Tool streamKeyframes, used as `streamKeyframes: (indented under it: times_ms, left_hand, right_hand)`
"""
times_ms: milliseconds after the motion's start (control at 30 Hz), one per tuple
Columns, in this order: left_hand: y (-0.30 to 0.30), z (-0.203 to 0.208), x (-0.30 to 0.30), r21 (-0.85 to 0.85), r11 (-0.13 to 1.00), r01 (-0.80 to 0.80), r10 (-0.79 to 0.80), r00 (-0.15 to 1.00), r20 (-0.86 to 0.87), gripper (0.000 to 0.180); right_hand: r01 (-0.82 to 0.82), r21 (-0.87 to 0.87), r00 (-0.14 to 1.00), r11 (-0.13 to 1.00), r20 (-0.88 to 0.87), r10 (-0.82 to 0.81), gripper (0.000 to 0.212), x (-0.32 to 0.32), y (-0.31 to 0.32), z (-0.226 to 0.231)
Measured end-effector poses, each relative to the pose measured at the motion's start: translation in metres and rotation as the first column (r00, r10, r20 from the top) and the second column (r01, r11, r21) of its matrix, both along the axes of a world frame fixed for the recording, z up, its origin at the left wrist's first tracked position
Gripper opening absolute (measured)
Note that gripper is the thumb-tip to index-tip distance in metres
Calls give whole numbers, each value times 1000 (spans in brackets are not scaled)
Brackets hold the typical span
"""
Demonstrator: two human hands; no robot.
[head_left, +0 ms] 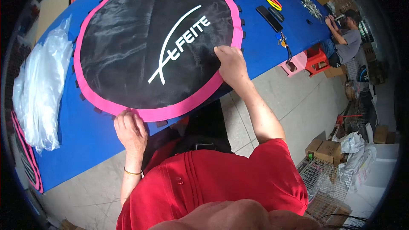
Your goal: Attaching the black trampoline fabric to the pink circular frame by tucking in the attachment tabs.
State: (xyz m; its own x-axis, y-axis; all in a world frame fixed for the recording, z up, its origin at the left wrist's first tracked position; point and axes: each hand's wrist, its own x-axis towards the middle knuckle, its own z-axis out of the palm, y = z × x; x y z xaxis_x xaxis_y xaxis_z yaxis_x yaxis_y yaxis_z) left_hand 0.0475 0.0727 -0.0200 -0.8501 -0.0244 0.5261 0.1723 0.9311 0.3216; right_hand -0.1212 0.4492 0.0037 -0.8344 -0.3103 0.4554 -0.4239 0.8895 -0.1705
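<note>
A large round trampoline mat (123, 59) lies nearly flat on the blue-covered table. It is black, with a wide pink border, a white printed mark and small dark tabs around its rim. My left hand (130, 131) grips the near-left edge, its fingers bent over the pink border. At the right edge my right hand (232, 66) pinches the border, thumb on top, its other fingers mostly hidden beneath. The mat's near edge hangs slightly past the table edge by my body.
Clear plastic bags (44, 85) lie at the left. Scissors (273, 3), a black phone (269, 18) and keys (282, 40) rest at the right, near a pile of small metal parts (307, 3). A co-worker (347, 38) sits beyond pink and red stools (316, 59).
</note>
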Motion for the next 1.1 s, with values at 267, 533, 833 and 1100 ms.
streamKeyframes:
  times_ms: [267,533,833,1100]
  left_hand:
    - [2,5,-3,-6,1000,-3,3,1000,-21,12]
    - [-1,1,1,9,1000,-16,16,1000,12,16]
    - [2,5,-1,-16,1000,-11,10,1000,-19,12]
    - [4,7,-2,0,1000,-14,14,1000,-24,13]
  right_hand:
    - [40,57,999,998,-37,-38,35,-70,6,-9]
    - [-201,-75,979,977,23,204,41,-1,-49,-10]
    - [-184,-83,977,979,-128,173,33,-15,-56,-19]
    - [-168,-56,986,984,10,169,43,-11,-72,-10]
